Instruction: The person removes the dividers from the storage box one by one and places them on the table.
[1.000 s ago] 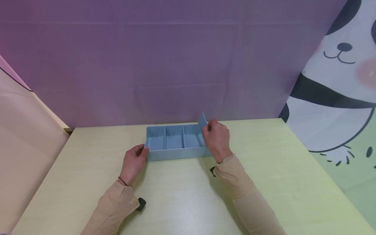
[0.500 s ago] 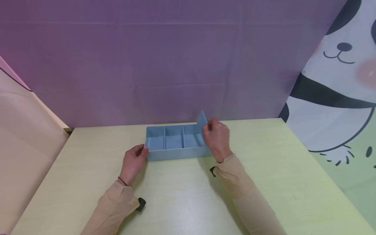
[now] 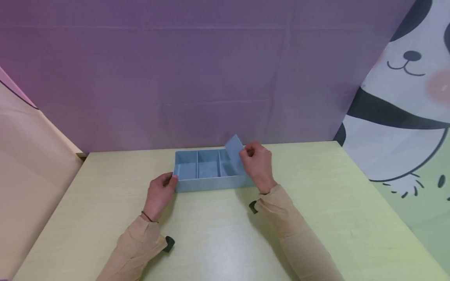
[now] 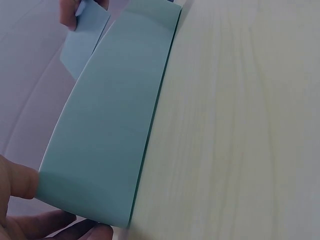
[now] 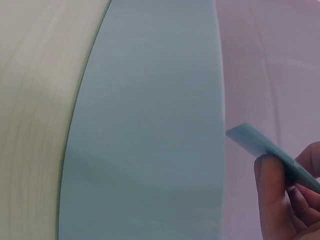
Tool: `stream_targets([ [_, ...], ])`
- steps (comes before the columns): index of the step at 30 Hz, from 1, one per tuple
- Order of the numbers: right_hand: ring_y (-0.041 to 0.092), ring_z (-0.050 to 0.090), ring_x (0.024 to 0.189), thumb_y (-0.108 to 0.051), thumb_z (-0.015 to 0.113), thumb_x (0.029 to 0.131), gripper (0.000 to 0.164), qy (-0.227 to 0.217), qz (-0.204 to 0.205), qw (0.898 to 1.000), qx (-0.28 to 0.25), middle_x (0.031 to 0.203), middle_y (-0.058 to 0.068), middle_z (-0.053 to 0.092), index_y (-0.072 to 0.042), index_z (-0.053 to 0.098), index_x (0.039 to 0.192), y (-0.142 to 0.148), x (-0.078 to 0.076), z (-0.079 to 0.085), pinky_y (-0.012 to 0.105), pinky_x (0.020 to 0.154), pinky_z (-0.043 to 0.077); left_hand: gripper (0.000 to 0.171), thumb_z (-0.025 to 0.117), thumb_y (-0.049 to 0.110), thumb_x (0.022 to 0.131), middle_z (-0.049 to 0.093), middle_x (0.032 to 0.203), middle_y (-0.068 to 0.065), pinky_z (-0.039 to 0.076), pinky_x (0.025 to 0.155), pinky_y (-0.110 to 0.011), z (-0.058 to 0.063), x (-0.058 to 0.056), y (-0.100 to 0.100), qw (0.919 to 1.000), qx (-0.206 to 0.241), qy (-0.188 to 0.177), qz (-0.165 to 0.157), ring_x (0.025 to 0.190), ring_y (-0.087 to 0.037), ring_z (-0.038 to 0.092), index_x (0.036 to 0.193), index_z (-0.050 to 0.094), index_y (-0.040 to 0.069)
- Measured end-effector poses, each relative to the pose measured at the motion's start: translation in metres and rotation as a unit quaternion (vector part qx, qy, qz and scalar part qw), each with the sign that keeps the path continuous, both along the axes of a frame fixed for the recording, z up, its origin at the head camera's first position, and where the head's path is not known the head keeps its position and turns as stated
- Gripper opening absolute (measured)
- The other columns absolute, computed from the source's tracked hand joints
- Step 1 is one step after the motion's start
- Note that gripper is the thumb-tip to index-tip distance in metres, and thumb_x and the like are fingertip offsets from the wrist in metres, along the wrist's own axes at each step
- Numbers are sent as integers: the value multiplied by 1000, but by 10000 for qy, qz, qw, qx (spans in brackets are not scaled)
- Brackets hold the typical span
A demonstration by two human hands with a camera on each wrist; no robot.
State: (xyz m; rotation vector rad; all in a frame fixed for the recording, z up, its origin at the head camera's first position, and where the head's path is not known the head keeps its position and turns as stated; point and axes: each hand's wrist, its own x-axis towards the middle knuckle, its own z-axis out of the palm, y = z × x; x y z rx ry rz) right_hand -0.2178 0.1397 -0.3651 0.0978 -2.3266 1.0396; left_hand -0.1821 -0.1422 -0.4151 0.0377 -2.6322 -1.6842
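Note:
A light blue long box with upright partitions stands at the back of the table, its open top showing compartments. My left hand grips the box's left end; in the left wrist view the thumb lies at the front rim and the fingers bend around the end wall. Above the right compartment, my right hand pinches a flat, light blue divider panel between thumb and fingers. That panel is tilted and overlaps the compartment in the head view. In the right wrist view the panel appears nearly edge-on.
The pale wooden table extends in front and to both sides. A purple cloth hangs just behind the box. A panda-printed cloth stands at the right, a pale sheet at the left.
My right hand has turned the divider panel so that its flat face now shows more and its top edge leans further left. My left hand and the box have stayed in place.

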Motion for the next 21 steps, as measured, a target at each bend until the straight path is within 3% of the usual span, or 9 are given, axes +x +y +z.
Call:
stream_targets([
  [9,15,52,63,-18,59,78,9,-1150,268,9916,-532,72,5,62,-12,64,78,-6,4,2,32,53,45,43,45,27,93,51,122,-23,42,91,-47,0,0,0,10000,-21,-34,-17,108,-27,45,122,47,-4],
  [14,17,54,64,-20,60,79,11,-1802,582,9777,-905,75,7,63,-10,64,80,-13,6,1,31,51,48,43,46,27,93,52,121,-23,43,90,-46,1,0,1,10000,-43,-13,14,107,-27,46,122,48,-4],
  [21,21,57,65,-19,61,80,11,-2292,1102,9539,-1595,77,11,63,-8,63,82,-20,11,-1,35,50,52,42,46,27,93,52,120,-23,43,89,-46,0,0,0,10000,-54,-8,-6,106,-27,46,122,48,-4],
])
